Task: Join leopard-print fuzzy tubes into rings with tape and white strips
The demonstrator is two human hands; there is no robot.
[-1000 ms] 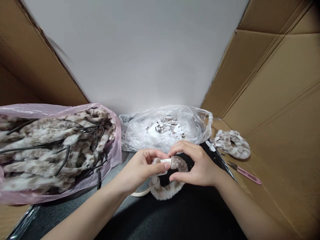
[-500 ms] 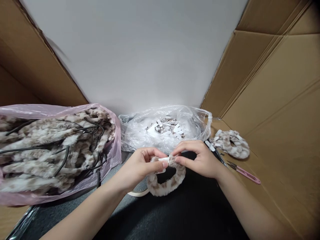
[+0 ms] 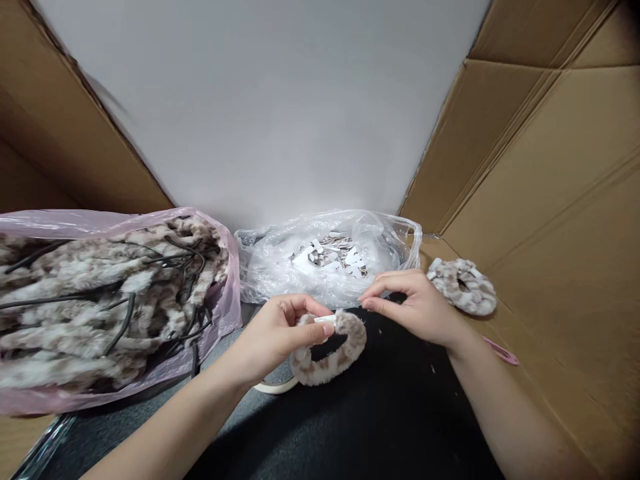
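My left hand [image 3: 287, 327] pinches a furry scrunchie [image 3: 333, 367], mottled white and brown, between thumb and fingers. The grip is at its top edge, where a white tag [image 3: 325, 320] lies partly under the thumb. To the right of the ring, apart from it, is my right hand [image 3: 415, 303]. Its thumb and index fingertips are pinched together; whatever may be between them is too small to make out. The scrunchie hangs over the dark cloth [image 3: 380, 413] on my lap.
On the left a pink plastic bag [image 3: 233, 280] holds furry strips with black cords [image 3: 125, 320]. A clear bag [image 3: 270, 280] of white card tags [image 3: 325, 257] lies ahead. Several furry scrunchies [image 3: 477, 297] are stacked at right, near pink-handled snips [image 3: 503, 352]. A tape roll [image 3: 277, 388] sits below my left hand.
My right hand has let go of the scrunchie and moved right and slightly up, covering most of the snips. My left hand keeps its hold on the ring.
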